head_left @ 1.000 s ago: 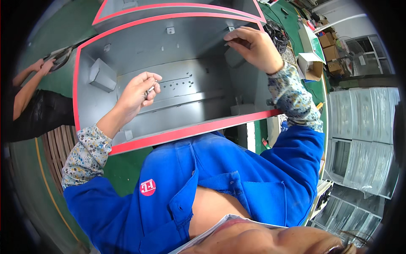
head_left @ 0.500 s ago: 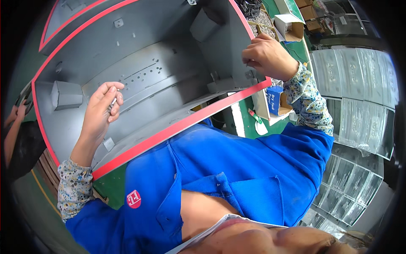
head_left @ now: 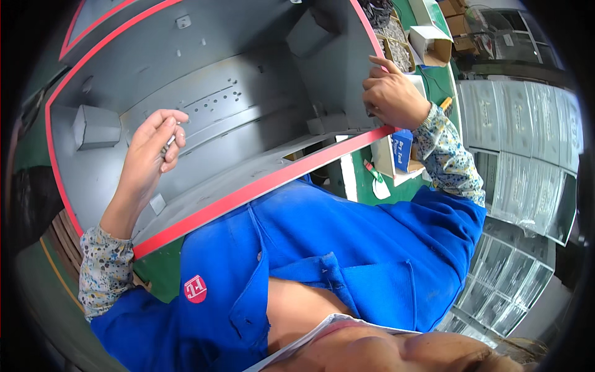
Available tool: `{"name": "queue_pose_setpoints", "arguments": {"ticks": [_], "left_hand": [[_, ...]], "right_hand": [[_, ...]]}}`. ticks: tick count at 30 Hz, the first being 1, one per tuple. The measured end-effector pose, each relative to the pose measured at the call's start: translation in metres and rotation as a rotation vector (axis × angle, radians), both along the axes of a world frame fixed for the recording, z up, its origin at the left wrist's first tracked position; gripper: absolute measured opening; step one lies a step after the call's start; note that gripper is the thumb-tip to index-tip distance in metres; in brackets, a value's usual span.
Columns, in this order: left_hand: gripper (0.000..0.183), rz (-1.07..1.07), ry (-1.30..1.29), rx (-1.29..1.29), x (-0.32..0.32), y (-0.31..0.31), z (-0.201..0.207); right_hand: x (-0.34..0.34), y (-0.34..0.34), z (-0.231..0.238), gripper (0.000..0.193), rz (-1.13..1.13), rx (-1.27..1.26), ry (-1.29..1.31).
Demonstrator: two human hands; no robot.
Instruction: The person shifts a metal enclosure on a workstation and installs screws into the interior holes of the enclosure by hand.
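Note:
A large grey metal box with red edging lies open in front of me. Over its left part, my left hand is curled loosely around small silvery metal fasteners, whose exact kind I cannot make out. My right hand is at the box's right wall, close to the near right corner. Its index finger sticks out past the red edge while the other fingers bend inward. Whatever those fingertips pinch is hidden. A row of small holes runs along the box's inner face.
A grey block is fixed inside the box at left. Beyond the right wall, a divided tray of small parts, an open carton and a blue box rest on a green surface. Shiny grey panels stand farther right.
My right hand has moved slightly down and right, against the box's right wall. My left hand stays nearly in place. The person's arm at far left is no longer visible.

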State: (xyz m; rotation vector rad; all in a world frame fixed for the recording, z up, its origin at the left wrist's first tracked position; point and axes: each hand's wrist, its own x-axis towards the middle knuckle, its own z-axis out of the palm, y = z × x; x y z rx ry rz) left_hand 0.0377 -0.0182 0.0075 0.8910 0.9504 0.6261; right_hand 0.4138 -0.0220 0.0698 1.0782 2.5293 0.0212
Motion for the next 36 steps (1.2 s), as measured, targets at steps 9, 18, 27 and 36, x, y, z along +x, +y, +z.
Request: {"name": "queue_pose_setpoints", "arguments": {"ticks": [9,18,27,36], "left_hand": [[0.020,0.002,0.059,0.043,-0.002,-0.005,0.001],[0.020,0.027,0.095,0.133,-0.003,0.001,0.007],[0.021,0.105,0.028,0.213,-0.014,0.006,-0.001],[0.022,0.129,0.023,0.619,-0.019,-0.013,-0.001]], "right_hand": [[-0.002,-0.007,0.003,0.006,0.021,0.001,-0.060],[-0.002,-0.002,0.002,0.011,0.059,-0.031,-0.211],[0.000,-0.001,-0.010,0.022,0.158,-0.005,-0.291],[-0.073,-0.039,0.020,0.023,-0.038,0.071,0.040]]}}
